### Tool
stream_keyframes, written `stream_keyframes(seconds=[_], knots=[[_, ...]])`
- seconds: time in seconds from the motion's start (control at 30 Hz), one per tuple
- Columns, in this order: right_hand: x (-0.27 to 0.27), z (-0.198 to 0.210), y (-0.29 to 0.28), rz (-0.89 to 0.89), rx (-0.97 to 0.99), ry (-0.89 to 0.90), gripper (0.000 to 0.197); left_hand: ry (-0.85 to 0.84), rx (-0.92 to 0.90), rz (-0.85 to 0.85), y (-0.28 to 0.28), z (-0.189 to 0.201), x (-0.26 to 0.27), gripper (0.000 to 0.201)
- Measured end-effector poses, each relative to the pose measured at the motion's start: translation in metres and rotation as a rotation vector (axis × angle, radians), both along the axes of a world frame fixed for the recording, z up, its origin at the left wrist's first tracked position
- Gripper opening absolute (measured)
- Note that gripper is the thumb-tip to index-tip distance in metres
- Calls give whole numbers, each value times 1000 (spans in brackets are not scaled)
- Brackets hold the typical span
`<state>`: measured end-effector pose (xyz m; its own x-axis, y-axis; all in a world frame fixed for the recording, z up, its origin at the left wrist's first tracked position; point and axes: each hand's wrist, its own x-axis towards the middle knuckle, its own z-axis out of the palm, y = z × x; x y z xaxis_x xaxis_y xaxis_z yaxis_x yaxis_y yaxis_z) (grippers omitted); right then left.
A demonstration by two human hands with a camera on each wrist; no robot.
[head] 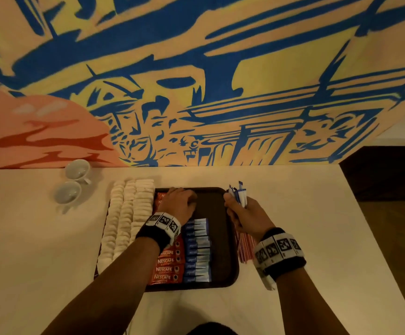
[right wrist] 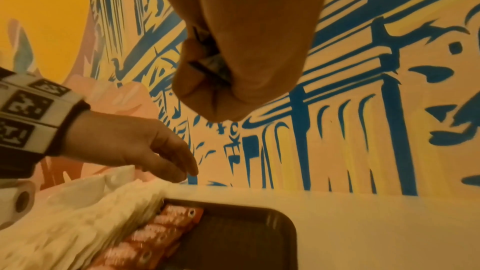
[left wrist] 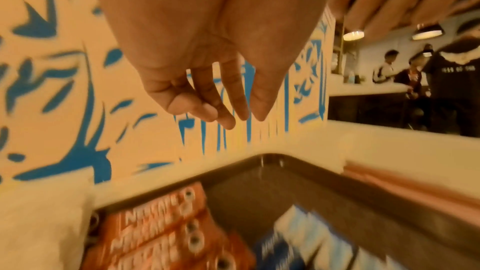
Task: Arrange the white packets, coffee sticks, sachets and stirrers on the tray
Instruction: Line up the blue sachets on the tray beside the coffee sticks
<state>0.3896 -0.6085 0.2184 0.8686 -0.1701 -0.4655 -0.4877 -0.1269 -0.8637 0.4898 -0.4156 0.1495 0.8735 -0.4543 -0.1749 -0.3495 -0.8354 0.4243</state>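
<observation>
Dark tray [head: 223, 279] on white table [head: 293, 298]: white packets [head: 126, 218] left, Nescafe coffee sticks [head: 167, 268], blue sachets [head: 197, 250] mid-tray. Left hand [head: 180, 204] above tray, fingers loose, nothing held. Right hand [head: 242, 215] fisted round blue-white sachet bundle [head: 239, 195]. Stirrers [head: 243, 247] beside tray's right edge.

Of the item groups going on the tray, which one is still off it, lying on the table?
The red-striped stirrers, lying on the table just past the tray's right rim. White packets, coffee sticks and blue sachets already sit in rows.

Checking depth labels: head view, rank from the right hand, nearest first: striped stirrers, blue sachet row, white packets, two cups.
From the right hand:
1. Striped stirrers, just below its wrist, off the tray's right edge.
2. Blue sachet row, mid-tray.
3. White packets, tray's left side.
4. Two cups, table's far left.
</observation>
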Motion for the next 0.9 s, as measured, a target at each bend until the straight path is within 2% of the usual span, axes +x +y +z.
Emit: stream_keyframes(seconds=[0.17,0.27,0.5,0.67,0.7,0.8,0.9], knots=[[18,38,30,29,1,-130,39,31,-397,170,22,73,-2,18],[29,65,53,72,-39,-212,39,44,-616,162,40,121,-7,10],[41,134,106,186,-166,-466,25,-66,-819,90,82,219,-19,16],[35,154,138,269,-239,-539,7,-179,-777,65,105,244,-33,19],[33,156,143,277,-246,-544,8,-208,-764,59,109,246,-37,15],[24,161,157,283,-286,-565,26,-262,-785,51,120,250,-47,13],[13,163,168,248,-253,-561,26,-221,-925,121,129,255,-56,6]])
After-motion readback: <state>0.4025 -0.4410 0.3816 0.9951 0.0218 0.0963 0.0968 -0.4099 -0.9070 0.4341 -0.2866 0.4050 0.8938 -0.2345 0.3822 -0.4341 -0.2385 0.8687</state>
